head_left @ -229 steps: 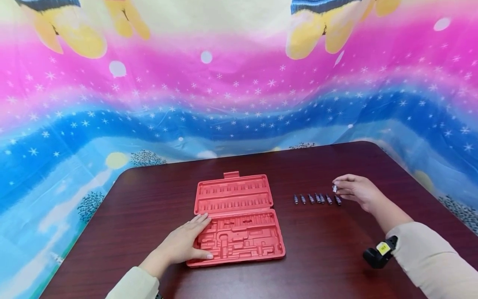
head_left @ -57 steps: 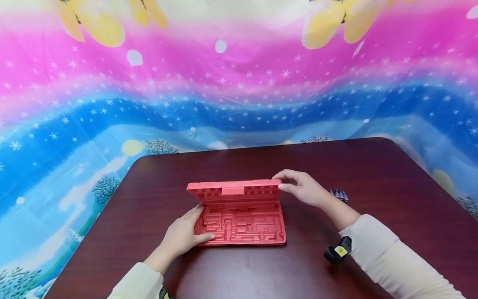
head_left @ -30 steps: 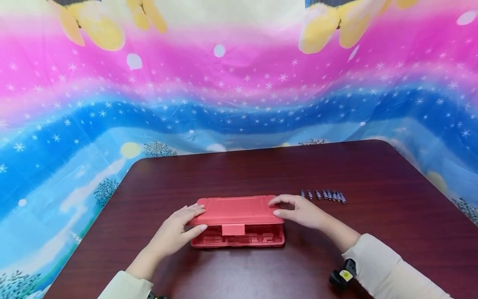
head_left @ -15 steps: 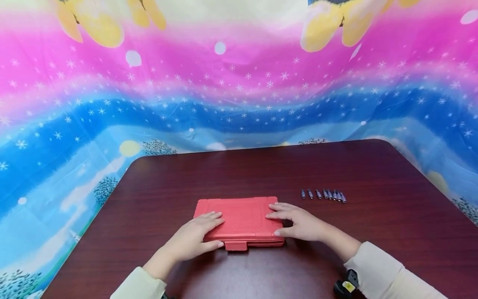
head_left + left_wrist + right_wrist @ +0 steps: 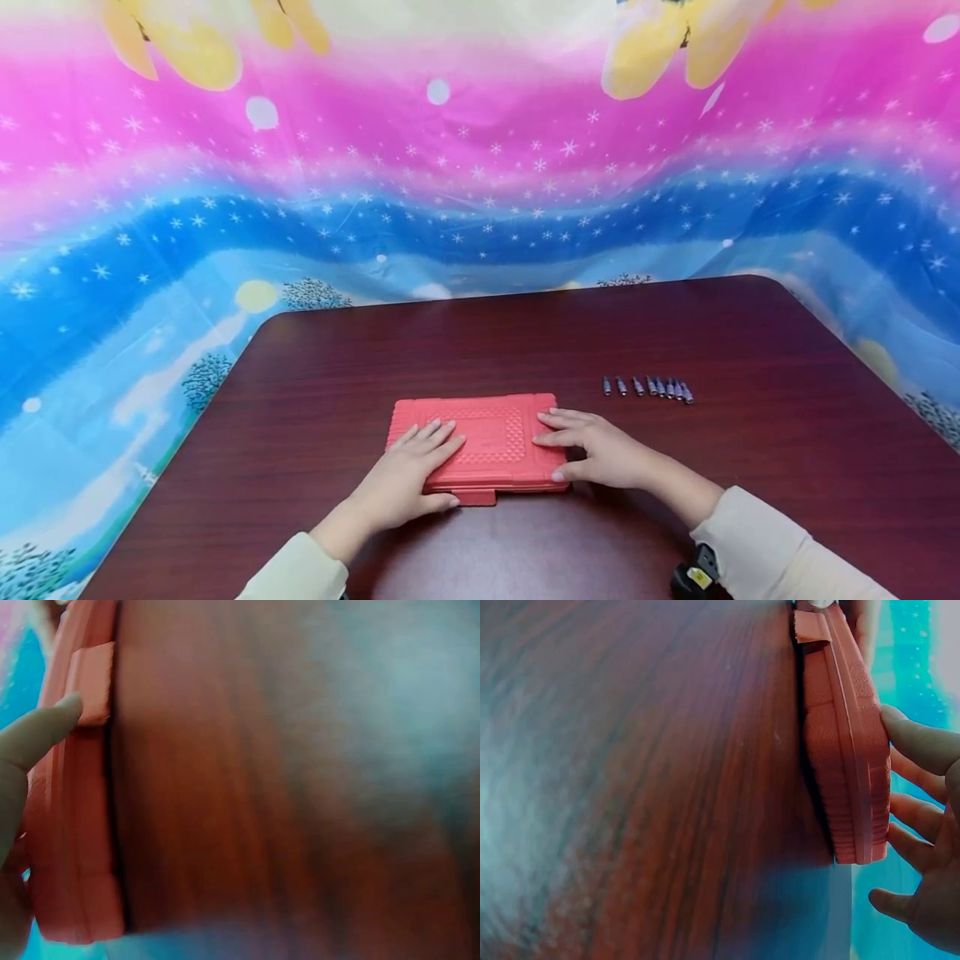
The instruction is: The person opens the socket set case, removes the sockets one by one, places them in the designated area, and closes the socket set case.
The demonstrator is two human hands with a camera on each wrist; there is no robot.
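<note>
A red plastic case (image 5: 491, 442) lies on the table with its lid down and its latch tab (image 5: 476, 497) sticking out at the front. My left hand (image 5: 401, 475) rests with spread fingers on the lid's left part, its thumb at the tab; the left wrist view shows that thumb touching the latch (image 5: 95, 684). On the lid's right edge lies my right hand (image 5: 611, 450), fingers extended over the top and thumb at the front corner. Seen by the right wrist camera, those fingers (image 5: 922, 742) touch the lid. The case's inside is hidden.
Several small metal bits (image 5: 660, 387) stand in a row on the dark wood table (image 5: 450, 350), beyond and right of the case. A printed cloth (image 5: 480, 167) hangs behind the table. A black wrist camera (image 5: 693, 575) is strapped at my right sleeve.
My right hand, earlier at the bits with a small metal piece, brought the lid over and down. Since then my left hand slid right along the lid, its thumb reaching the latch tab.
</note>
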